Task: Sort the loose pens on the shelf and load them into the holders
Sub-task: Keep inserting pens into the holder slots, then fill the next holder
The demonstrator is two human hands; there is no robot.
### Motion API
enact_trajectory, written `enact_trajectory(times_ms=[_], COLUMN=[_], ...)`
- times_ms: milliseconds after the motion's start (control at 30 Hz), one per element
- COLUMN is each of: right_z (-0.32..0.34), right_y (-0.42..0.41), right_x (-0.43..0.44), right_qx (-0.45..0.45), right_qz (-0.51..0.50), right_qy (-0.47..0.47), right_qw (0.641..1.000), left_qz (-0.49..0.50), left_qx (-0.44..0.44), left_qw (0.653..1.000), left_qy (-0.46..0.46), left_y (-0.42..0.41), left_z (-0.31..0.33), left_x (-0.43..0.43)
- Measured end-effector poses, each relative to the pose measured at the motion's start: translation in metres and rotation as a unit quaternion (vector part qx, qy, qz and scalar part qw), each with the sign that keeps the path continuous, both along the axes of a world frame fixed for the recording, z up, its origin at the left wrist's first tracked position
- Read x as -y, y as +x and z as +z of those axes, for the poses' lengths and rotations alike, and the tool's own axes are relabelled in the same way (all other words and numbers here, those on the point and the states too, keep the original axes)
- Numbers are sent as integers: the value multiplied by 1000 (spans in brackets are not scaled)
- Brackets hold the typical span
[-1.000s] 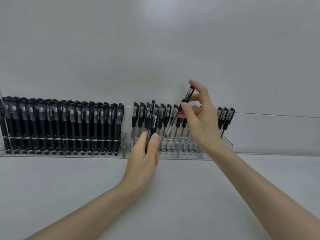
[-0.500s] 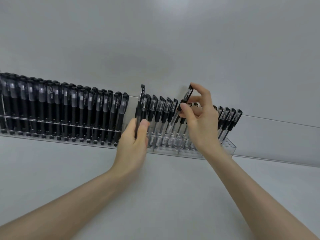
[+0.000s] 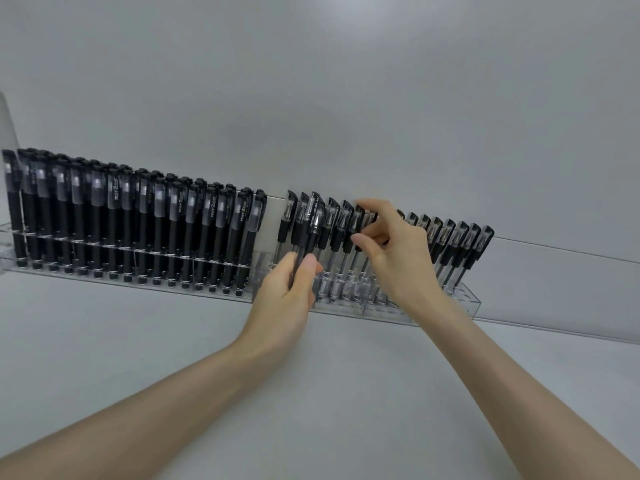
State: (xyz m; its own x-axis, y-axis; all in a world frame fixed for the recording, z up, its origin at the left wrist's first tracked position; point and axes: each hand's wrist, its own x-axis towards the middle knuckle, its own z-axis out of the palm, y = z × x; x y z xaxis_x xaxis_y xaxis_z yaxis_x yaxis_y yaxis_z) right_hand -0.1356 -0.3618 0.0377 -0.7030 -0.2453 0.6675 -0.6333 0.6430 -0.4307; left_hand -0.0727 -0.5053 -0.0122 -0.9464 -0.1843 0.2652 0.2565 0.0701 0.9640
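Observation:
Two clear acrylic pen holders stand side by side against the wall. The left holder (image 3: 131, 258) is packed with several black pens. The right holder (image 3: 464, 306) carries a row of clear-barrelled pens with black caps (image 3: 453, 244). My left hand (image 3: 287, 299) grips one black-capped pen (image 3: 313, 226) upright at the left part of the right holder. My right hand (image 3: 398, 258) pinches the cap of another pen (image 3: 356, 223) standing in the row; its lower part is hidden among the others.
The white shelf (image 3: 311, 393) runs below the holders, with a plain grey wall behind. A narrow gap (image 3: 270, 233) separates the two rows of pens. A clear panel edge (image 3: 8, 119) shows at far left.
My right hand has lowered its pen from a raised tilt down into the row. My left hand has shifted its pen slightly right and down. The view has tilted.

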Motion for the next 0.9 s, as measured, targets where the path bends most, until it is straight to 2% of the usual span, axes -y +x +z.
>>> enact_trajectory(times_ms=[133,200,300,400,500,600,767,900], right_z=[1,0,-3,-8,-7,-5,-5,11], right_y=[5,13,27,34,35,36,40,40], right_x=[-2,-6,-7,-6,-8,-10,-9,-17], right_qx=[-2,9,97,160,181,173,173,67], right_qz=[-15,3,99,158,176,173,191,132], right_qy=[1,-52,-162,-211,-259,-309,-307,-326], right_qw=[1000,999,977,951,932,919,916,934], left_qz=[-13,-45,-111,-153,-153,-134,-118,-38], left_qx=[14,35,44,26,19,30,14,-8], left_qw=[1000,997,992,988,988,990,993,999], left_qy=[16,44,47,26,17,17,-11,-39], left_y=[0,2,7,11,12,12,10,7], left_z=[1,3,2,-1,0,1,-1,-2], left_x=[-1,-2,-6,-12,-14,-12,-12,-10])
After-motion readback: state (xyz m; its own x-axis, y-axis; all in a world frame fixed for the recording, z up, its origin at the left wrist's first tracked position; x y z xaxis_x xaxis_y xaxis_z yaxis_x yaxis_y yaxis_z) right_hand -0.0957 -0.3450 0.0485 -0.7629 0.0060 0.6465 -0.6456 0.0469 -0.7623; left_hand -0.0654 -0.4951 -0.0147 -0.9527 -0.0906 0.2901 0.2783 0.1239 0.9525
